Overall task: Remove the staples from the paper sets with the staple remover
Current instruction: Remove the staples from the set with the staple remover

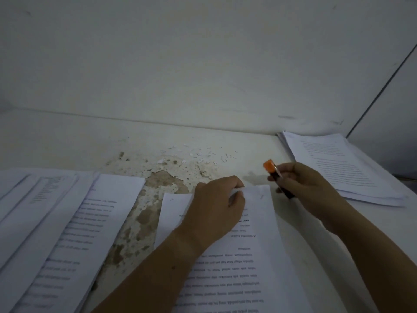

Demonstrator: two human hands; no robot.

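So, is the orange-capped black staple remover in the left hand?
No, the right hand grips the staple remover; the left hand pinches the white paper set.

- Centre of tabletop (pixel 67 141): paper set (pixel 243 256), left hand (pixel 216 206) on its far edge.
- Left of set: spread papers (pixel 67 222), overlapping.
- Far right: paper stack (pixel 343 168).
- Beside set's far right corner: right hand (pixel 309 188) with staple remover (pixel 274 173).
- Behind set: loose scraps and staples (pixel 203 154).
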